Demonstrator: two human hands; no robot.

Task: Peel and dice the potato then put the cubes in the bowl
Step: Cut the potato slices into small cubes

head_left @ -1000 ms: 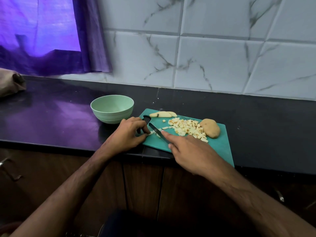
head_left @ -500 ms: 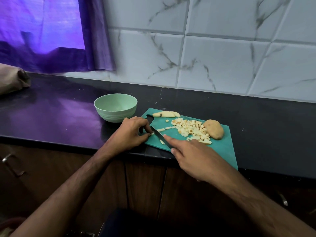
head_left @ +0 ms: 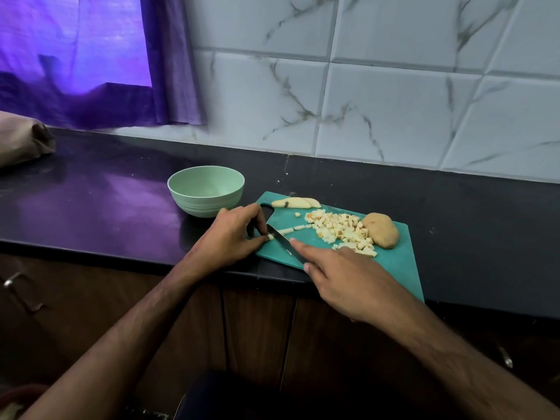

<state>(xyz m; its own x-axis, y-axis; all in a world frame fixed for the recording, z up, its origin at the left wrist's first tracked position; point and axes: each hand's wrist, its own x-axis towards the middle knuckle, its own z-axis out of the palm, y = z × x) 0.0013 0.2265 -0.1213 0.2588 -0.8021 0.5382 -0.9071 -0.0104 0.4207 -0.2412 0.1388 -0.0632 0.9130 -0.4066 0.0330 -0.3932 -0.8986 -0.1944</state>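
Knife (head_left: 283, 240) cuts strip (head_left: 270, 237) nr board edge

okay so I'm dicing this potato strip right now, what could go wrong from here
The left hand pinches the short potato strip right against the black knife; a slip could nick a fingertip.

The teal plastic cutting board overhangs the dark counter edge under the right hand, so downward pressure might tip it.

The pile of potato cubes is loose; some may scatter before reaching the pale green bowl.
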